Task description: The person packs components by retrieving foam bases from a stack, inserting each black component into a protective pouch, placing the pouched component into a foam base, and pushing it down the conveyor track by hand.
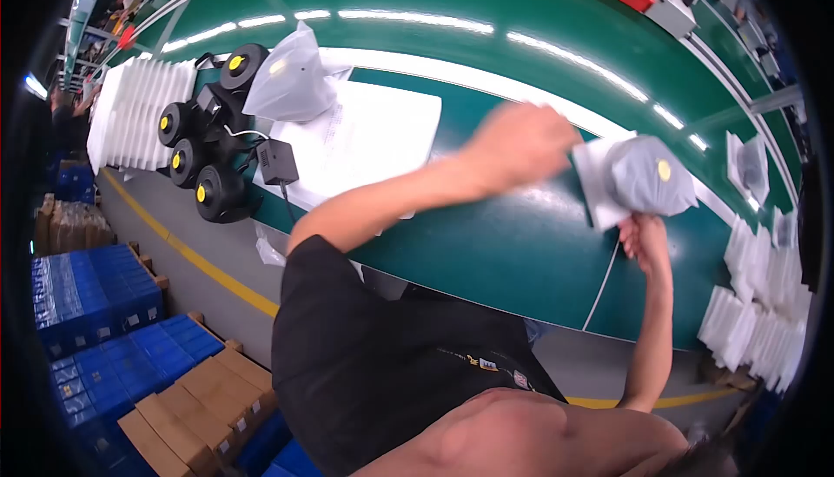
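Observation:
My right hand [643, 241] has its curled fingers at the lower edge of a bagged round item [650, 177], a dark object in a cloudy plastic bag with a yellow round sticker. A white foam piece [595, 186] sits against the item's left side. My left hand [526, 145] is blurred by motion, just left of the foam; its fingers look bent, but what they hold, if anything, cannot be made out. Both are above the green table [486, 242].
At the left lie several black round devices [217, 190] with yellow stickers, a black adapter [278, 162], another bagged item [291, 77] and white sheets [391, 121]. White foam pieces stand stacked [139, 112] at far left. Blue boxes [95, 299] and brown cartons [195, 407] are on the floor.

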A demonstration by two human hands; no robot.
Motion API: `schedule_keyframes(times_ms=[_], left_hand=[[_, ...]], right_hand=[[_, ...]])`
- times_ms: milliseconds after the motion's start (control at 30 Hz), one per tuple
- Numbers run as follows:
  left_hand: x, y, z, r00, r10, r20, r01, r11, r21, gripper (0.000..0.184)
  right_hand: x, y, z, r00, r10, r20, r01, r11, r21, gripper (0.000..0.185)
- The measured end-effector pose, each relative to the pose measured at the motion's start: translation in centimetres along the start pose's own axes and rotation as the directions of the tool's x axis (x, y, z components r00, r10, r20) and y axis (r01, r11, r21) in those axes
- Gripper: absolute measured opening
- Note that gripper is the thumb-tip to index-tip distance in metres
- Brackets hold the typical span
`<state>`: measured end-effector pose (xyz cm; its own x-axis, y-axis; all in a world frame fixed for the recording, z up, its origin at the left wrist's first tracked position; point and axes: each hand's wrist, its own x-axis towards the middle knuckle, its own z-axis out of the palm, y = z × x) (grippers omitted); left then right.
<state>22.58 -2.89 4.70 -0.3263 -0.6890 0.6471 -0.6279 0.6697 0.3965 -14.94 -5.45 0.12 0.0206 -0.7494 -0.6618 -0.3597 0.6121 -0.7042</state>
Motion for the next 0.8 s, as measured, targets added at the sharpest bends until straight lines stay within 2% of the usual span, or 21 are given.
schedule_keyframes(times_ms=[33, 67, 100, 133, 167, 200, 233, 300, 333, 367, 400, 433, 467, 500, 533, 567, 633, 667, 700, 767, 800], left_hand=[[-0.1, -2.0, -2.7, 0.983, -0.138, -0.121, 0.144, 0.989, 0.041, 0.036], [0.3, -4.9, -6.4, 0.986, -0.045, -0.159, 0.083, 0.968, 0.237, 0.050], [-0.3, -6.7, -10.5, 0.983, -0.145, -0.114, 0.181, 0.877, 0.445, 0.062], [-1.5, -8.1, -13.4, 0.953, -0.256, -0.161, 0.298, 0.695, 0.655, 0.071], [-2.7, -8.9, -16.6, 0.917, -0.357, -0.179, 0.372, 0.597, 0.711, 0.075], [-4.7, -10.5, -18.7, 0.872, -0.441, -0.212, 0.392, 0.369, 0.843, 0.082], [-5.5, -10.9, -21.1, 0.789, -0.569, -0.234, 0.459, 0.291, 0.840, 0.082], [-8.7, -13.0, -24.0, 0.789, -0.541, -0.292, 0.523, 0.341, 0.781, 0.080], [-9.8, -13.6, -24.9, 0.752, -0.586, -0.303, 0.553, 0.311, 0.773, 0.081], [-9.7, -13.1, -25.4, 0.635, -0.716, -0.292, 0.638, 0.272, 0.721, 0.084], [-11.2, -14.7, -26.0, 0.629, -0.739, -0.240, 0.657, 0.341, 0.672, 0.088], [-12.5, -16.4, -26.4, 0.597, -0.777, -0.198, 0.692, 0.374, 0.617, 0.091], [-12.5, -16.8, -26.2, 0.574, -0.801, -0.171, 0.747, 0.426, 0.510, 0.093], [-12.8, -17.7, -26.1, 0.545, -0.823, -0.159, 0.783, 0.433, 0.446, 0.095], [-12.6, -17.7, -26.0, 0.499, -0.855, -0.139, 0.822, 0.417, 0.387, 0.104], [-12.6, -17.9, -25.7, 0.478, -0.868, -0.136, 0.806, 0.372, 0.460, 0.113], [-13.6, -19.1, -25.9, 0.528, -0.839, -0.129, 0.771, 0.410, 0.488, 0.116], [-12.9, -18.4, -25.7, 0.522, -0.846, -0.112, 0.765, 0.405, 0.501, 0.116], [-13.5, -19.1, -25.8, 0.530, -0.838, -0.131, 0.774, 0.415, 0.478, 0.114], [-11.7, -17.5, -24.9, 0.534, -0.829, -0.162, 0.766, 0.394, 0.509, 0.109], [-10.8, -16.7, -24.5, 0.552, -0.812, -0.190, 0.756, 0.392, 0.524, 0.106]], right_hand=[[1.9, -0.7, 0.0, 0.999, -0.036, 0.036, 0.034, 0.996, 0.077, 0.041], [3.8, -2.0, 0.3, 0.998, -0.046, 0.036, 0.041, 0.992, 0.116, 0.044], [5.7, -3.5, 0.6, 0.998, -0.054, 0.030, 0.048, 0.987, 0.156, 0.047], [7.8, -4.8, 0.5, 0.995, -0.072, 0.073, 0.055, 0.977, 0.205, 0.049], [10.0, -6.2, 0.3, 0.990, -0.093, 0.108, 0.063, 0.965, 0.256, 0.052], [12.6, -7.3, 0.2, 0.990, -0.123, 0.071, 0.091, 0.933, 0.348, 0.051], [15.3, -8.2, 0.2, 0.989, -0.146, 0.024, 0.121, 0.891, 0.438, 0.052], [19.1, -10.2, -0.5, 0.983, -0.184, -0.010, 0.160, 0.823, 0.546, 0.050], [19.5, -10.8, -1.1, 0.963, -0.265, 0.041, 0.205, 0.827, 0.523, 0.051], [19.4, -11.4, -1.6, 0.937, -0.341, 0.079, 0.259, 0.826, 0.501, 0.052], [19.8, -11.2, -1.8, 0.917, -0.387, 0.097, 0.287, 0.809, 0.513, 0.051], [16.8, -11.9, -0.9, 0.926, -0.376, 0.036, 0.327, 0.846, 0.421, 0.048], [12.3, -13.1, 0.1, 0.956, -0.291, -0.037, 0.292, 0.928, 0.232, 0.042], [10.6, -11.8, 0.1, 0.921, -0.389, -0.030, 0.390, 0.920, 0.030, 0.039], [7.6, -10.8, 0.0, 0.878, -0.476, -0.041, 0.469, 0.875, -0.118, 0.037], [4.6, -9.9, -0.6, 0.829, -0.558, -0.023, 0.532, 0.801, -0.275, 0.035], [-0.9, -7.1, -3.6, 0.712, -0.695, 0.101, 0.620, 0.555, -0.554, 0.029], [-4.1, -5.9, -5.0, 0.681, -0.730, 0.058, 0.642, 0.557, -0.527, 0.024], [-6.0, -4.1, -6.9, 0.532, -0.847, 0.005, 0.700, 0.436, -0.565, 0.018], [-10.7, -2.0, -11.7, 0.362, -0.906, -0.219, 0.506, 0.389, -0.770, 0.016], [-12.3, -0.6, -14.6, 0.235, -0.923, -0.306, 0.332, 0.372, -0.867, 0.017]])
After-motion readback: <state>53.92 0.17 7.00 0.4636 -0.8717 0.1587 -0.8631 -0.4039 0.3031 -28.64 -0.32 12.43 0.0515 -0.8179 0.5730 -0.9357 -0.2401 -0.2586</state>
